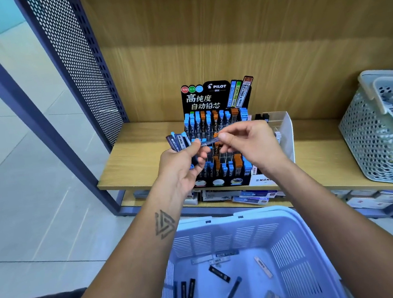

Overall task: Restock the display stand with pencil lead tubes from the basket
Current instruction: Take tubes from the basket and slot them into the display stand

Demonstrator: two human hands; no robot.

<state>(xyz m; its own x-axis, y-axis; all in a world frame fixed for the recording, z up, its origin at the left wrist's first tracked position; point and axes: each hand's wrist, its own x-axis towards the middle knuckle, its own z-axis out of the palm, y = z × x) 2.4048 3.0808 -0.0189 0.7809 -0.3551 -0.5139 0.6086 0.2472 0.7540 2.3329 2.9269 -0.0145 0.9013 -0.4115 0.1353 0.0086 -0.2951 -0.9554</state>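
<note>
Several loose tubes point(233, 289), slim and flat, dark or clear, lie scattered in the slotted lilac plastic basket point(298, 255) below both forearms. Above it the left hand point(182, 165) curls round a fanned bundle point(177, 142) of dark, blue-capped tubes that sticks up past its fingers. The right hand point(246, 143), just beside the left, pinches one dark tube point(208, 142) between thumb and forefinger; this tube lies level, its other end against the left thumb. Right behind both hands stands the black cardboard stand point(216, 97), its stepped rows packed with upright tubes capped blue and orange. It sits on a wood-grain shelf point(142, 155). Far right of the right hand a grey perforated bin point(370, 134) rests on that shelf. Left of the left hand rises a dark perforated metal panel point(78, 64)
</note>
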